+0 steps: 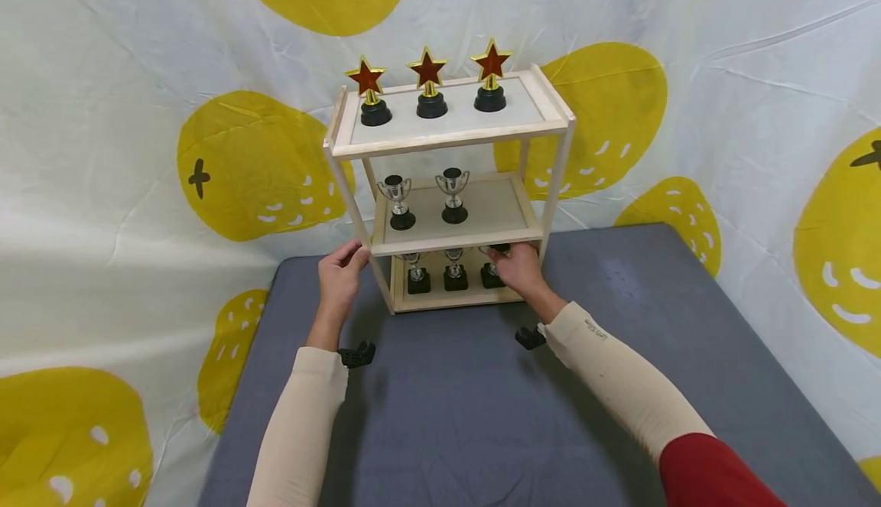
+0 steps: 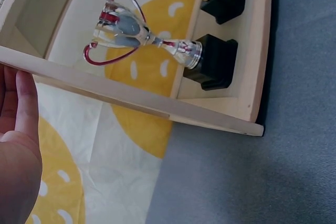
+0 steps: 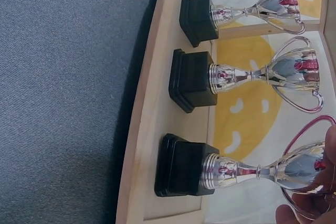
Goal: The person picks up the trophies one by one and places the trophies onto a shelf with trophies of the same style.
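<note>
A light wooden three-tier shelf (image 1: 450,247) stands on the grey cloth. My left hand (image 1: 339,277) is at its front left post, fingertips against the wood; the left wrist view shows those fingers (image 2: 26,100) at the post (image 2: 105,82). With my right hand (image 1: 521,268) I hold the bowl of the right-hand silver trophy cup (image 3: 241,171) on the bottom tier. Its black base stands upright at the tier's front edge. Beside it in the row are a middle trophy cup (image 3: 236,77) and a left trophy cup (image 3: 231,15).
Three gold-and-red star trophies (image 1: 429,82) line the top tier. Two silver cups, one at left (image 1: 398,201) and one mid-tier (image 1: 453,195), stand on the middle tier. Behind hangs a white curtain (image 1: 138,147) with yellow fruit prints. Grey cloth (image 1: 440,407) covers the table in front.
</note>
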Demonstrator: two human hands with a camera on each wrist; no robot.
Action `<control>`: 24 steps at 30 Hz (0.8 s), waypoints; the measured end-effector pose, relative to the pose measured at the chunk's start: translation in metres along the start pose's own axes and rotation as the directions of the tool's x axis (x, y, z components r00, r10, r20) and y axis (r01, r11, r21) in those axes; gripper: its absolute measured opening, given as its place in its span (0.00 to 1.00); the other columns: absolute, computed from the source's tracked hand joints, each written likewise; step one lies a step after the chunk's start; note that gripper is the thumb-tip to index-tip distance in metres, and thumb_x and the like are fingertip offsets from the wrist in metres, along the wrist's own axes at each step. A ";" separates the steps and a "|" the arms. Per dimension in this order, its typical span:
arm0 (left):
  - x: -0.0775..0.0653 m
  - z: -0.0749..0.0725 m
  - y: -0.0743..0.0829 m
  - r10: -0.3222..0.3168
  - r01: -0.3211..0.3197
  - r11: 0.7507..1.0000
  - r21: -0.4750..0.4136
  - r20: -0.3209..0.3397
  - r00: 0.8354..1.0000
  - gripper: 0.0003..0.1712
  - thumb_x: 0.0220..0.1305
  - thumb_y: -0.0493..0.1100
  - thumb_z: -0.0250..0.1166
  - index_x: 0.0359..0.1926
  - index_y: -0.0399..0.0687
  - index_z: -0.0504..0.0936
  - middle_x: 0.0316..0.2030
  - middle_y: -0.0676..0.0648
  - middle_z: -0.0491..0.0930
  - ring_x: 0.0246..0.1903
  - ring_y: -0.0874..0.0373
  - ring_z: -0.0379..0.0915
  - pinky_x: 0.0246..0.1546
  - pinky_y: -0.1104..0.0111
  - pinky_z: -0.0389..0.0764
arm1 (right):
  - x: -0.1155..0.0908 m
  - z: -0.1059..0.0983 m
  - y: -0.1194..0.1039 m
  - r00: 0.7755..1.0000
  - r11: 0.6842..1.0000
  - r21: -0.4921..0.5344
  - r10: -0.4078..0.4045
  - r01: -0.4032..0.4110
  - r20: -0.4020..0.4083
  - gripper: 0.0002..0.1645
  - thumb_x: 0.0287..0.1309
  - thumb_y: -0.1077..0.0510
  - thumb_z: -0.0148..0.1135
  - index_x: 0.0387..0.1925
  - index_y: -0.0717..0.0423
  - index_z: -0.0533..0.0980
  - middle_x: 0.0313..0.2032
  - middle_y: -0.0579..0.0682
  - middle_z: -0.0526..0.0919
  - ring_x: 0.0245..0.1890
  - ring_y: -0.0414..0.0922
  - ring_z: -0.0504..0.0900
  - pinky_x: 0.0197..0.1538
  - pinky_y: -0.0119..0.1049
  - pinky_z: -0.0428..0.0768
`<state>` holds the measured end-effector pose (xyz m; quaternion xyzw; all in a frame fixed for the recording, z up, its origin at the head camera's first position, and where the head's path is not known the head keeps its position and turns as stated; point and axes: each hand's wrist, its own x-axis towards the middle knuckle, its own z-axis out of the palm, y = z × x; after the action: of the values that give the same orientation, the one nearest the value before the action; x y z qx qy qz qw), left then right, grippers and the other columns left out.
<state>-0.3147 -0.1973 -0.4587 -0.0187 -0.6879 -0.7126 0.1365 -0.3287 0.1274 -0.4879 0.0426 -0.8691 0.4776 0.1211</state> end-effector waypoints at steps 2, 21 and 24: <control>0.000 0.000 0.000 -0.006 0.006 1.000 -0.007 0.002 1.000 0.19 0.64 0.38 0.66 0.53 0.30 0.82 0.36 0.63 0.83 0.39 0.69 0.81 0.45 0.79 0.84 | 0.001 0.000 0.000 1.000 1.000 -0.001 -0.003 0.003 0.000 0.30 0.66 0.60 0.61 0.68 0.53 0.65 0.66 0.57 0.69 0.70 0.57 0.66 0.72 0.57 0.66; -0.002 -0.001 0.008 -0.041 0.042 0.999 -0.013 0.003 0.999 0.20 0.65 0.36 0.65 0.55 0.29 0.80 0.38 0.58 0.84 0.38 0.71 0.81 0.45 0.79 0.84 | 0.004 0.005 0.000 0.999 0.993 -0.103 -0.054 0.055 0.004 0.30 0.67 0.57 0.59 0.68 0.50 0.64 0.66 0.58 0.67 0.65 0.58 0.70 0.63 0.58 0.73; -0.007 0.001 0.019 -0.050 0.050 0.999 0.004 0.015 0.999 0.20 0.66 0.35 0.64 0.56 0.28 0.80 0.44 0.47 0.84 0.39 0.71 0.81 0.46 0.79 0.84 | 0.002 0.006 0.000 0.998 0.985 -0.164 -0.058 0.057 -0.001 0.31 0.67 0.55 0.60 0.68 0.50 0.63 0.66 0.59 0.65 0.67 0.60 0.67 0.65 0.60 0.71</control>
<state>-0.3039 -0.1953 -0.4419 -0.0068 -0.6904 -0.7145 0.1134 -0.3316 0.1222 -0.4906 0.0563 -0.9034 0.4012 0.1404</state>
